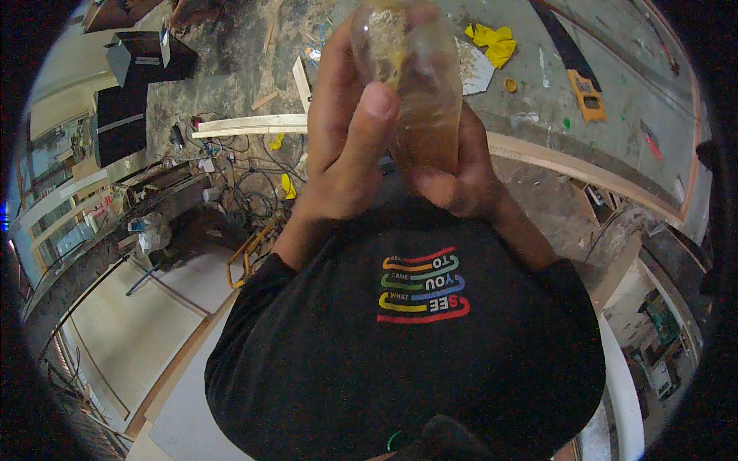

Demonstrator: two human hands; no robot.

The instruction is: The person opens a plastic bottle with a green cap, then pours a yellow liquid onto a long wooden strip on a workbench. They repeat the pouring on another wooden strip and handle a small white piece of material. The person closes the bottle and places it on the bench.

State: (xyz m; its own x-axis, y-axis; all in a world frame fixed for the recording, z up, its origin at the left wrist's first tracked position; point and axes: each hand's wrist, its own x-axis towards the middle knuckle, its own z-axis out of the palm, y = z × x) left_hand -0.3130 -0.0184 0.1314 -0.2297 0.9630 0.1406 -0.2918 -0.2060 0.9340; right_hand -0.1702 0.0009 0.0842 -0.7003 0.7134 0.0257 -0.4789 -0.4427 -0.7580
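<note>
Workshop floor (pixel 231 69) was littered with sawdust, cables (pixel 254 184) and timber offcuts. Both hands raised close to camera: left hand (pixel 346 146) and right hand (pixel 453 169) clenched around a clear plastic bottle (pixel 411 69), thumb across its front, amber liquid inside. Beyond the fingers (pixel 327 77): grey tabletop (pixel 615 146) with yellow gloves (pixel 492 40) and an orange tool (pixel 588 96).

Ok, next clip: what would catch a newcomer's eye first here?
Both hands, left hand and right hand, are raised close to the camera at top centre, clasping a clear plastic bottle with yellowish contents. Below them a black T-shirt with a multicoloured print fills the lower middle. Yellow gloves lie on the grey worktop upper right.
</note>
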